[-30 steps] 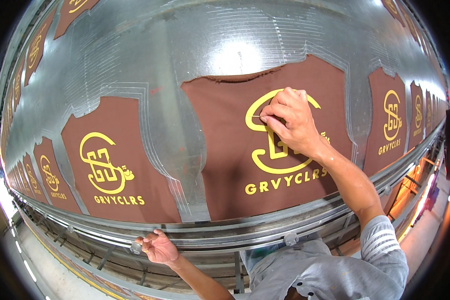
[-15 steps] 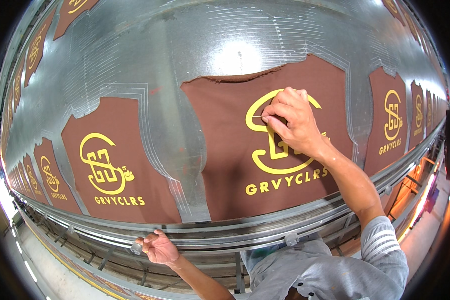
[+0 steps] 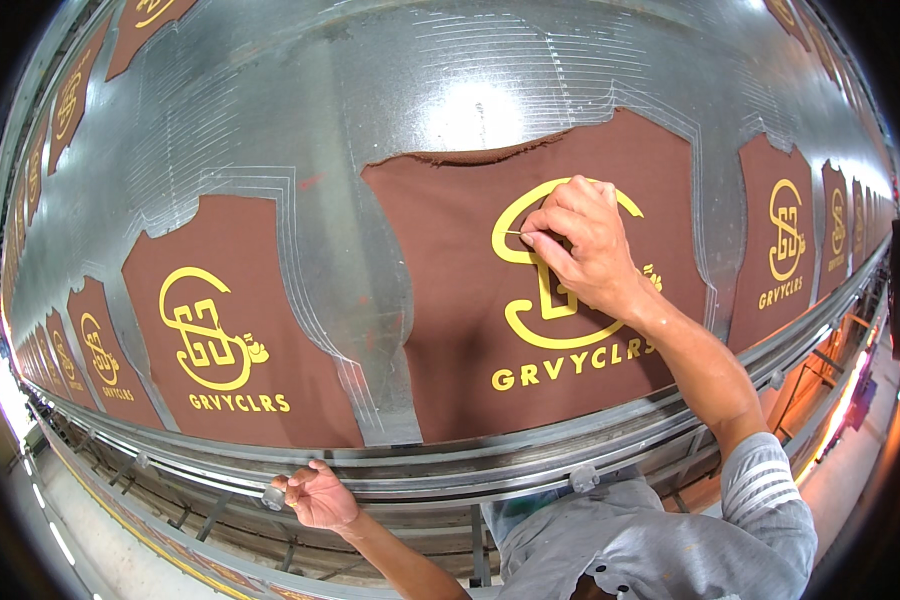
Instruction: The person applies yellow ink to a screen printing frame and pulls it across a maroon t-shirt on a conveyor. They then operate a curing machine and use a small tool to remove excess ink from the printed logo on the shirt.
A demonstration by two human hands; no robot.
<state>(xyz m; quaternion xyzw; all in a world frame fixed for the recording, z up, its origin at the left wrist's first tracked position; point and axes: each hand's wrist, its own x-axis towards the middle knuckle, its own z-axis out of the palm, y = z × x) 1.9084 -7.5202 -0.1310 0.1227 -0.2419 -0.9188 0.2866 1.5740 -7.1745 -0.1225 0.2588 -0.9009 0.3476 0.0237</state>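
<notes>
My right hand (image 3: 582, 240) is closed in a pinch over the yellow print on a brown fabric panel (image 3: 450, 290). From its fingertips juts a thin, needle-like pick (image 3: 513, 233), its tip on the upper left curve of the print. What kind of pick it is, I cannot make out. The wrist hides part of the print and lettering. My left hand (image 3: 320, 497) is palm up at the table's front rail, fingers loosely curled and apart, beside a round metal knob (image 3: 272, 497). Nothing shows in it.
A long grey table (image 3: 370, 90) carries more printed brown panels, one at left (image 3: 230, 330) and one at right (image 3: 775, 240), with others in rows beyond. White outlines mark its surface. A metal rail (image 3: 420, 480) with knobs runs along the near edge, and an aisle floor (image 3: 60, 500) lies below left.
My right hand has shifted very slightly, baring a little more of the print beside the wrist. The pick stays in its pinch. My left hand has not visibly moved.
</notes>
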